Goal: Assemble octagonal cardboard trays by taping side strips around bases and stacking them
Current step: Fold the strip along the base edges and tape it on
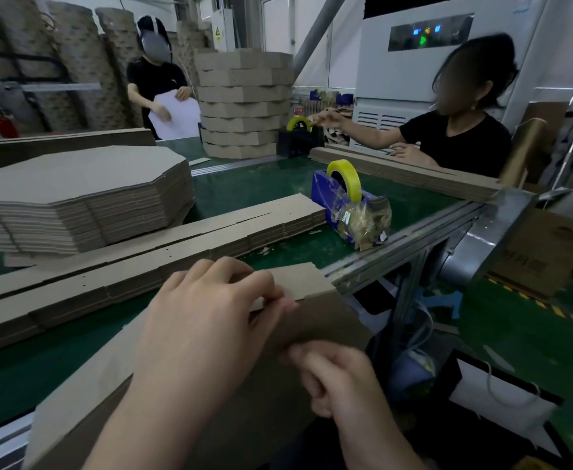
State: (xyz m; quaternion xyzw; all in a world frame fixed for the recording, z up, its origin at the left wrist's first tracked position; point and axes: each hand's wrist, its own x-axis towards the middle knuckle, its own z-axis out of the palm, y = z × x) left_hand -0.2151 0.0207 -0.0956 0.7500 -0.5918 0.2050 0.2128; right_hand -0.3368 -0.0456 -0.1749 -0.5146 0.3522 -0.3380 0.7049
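Observation:
A brown cardboard tray [102, 378] lies at the near table edge, its side strip [325, 320] folded down over the edge toward me. My left hand [207, 320] presses on the tray's corner, fingers curled over the fold. My right hand [335, 378] is closed against the outer face of the side strip; whether it pinches tape is blurred. A pile of long side strips [163, 245] lies just beyond. Flat octagonal bases [81, 191] are stacked at the left. A blue tape dispenser [342, 198] with a yellow roll stands at the right.
Finished trays [244, 103] are stacked at the far end of the green table [271, 184]. A person in black [447, 137] reaches toward a second dispenser [300, 137]. Another person [156, 83] handles a white sheet. The table's metal frame [413, 239] runs along the right.

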